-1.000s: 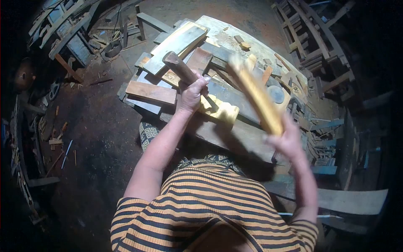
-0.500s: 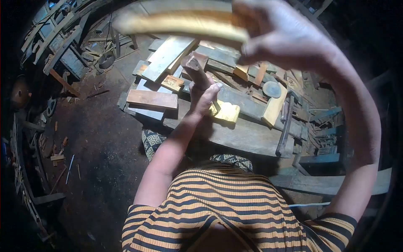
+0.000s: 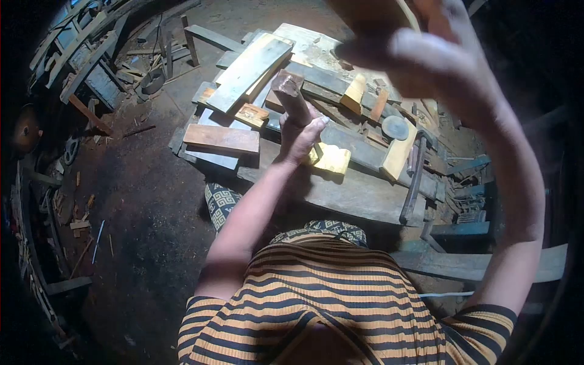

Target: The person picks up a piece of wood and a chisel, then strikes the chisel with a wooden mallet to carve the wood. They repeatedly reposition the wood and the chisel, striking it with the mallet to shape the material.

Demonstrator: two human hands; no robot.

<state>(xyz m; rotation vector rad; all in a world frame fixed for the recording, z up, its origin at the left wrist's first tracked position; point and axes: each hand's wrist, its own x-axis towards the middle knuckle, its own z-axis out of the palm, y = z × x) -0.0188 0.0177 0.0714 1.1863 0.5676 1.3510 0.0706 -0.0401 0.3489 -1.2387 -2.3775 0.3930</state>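
My left hand is closed round the thick wooden handle of a chisel, held upright over the bench. The lower end meets a small yellow wood block with a shaped edge, lying on the bench. Raised high at the upper right, my right hand is blurred but wrapped round a wooden mallet, a thick bar partly cut off by the top of the view.
A reddish wood block and a pale plank lie left of my left hand. To the right are a round grey disc, a light wood piece and a long dark metal clamp-like bar. Offcuts litter the floor.
My right hand has lifted the mallet further up and tilted it, so most of it has left the view. The left hand keeps the chisel nearly in place on the yellow block.
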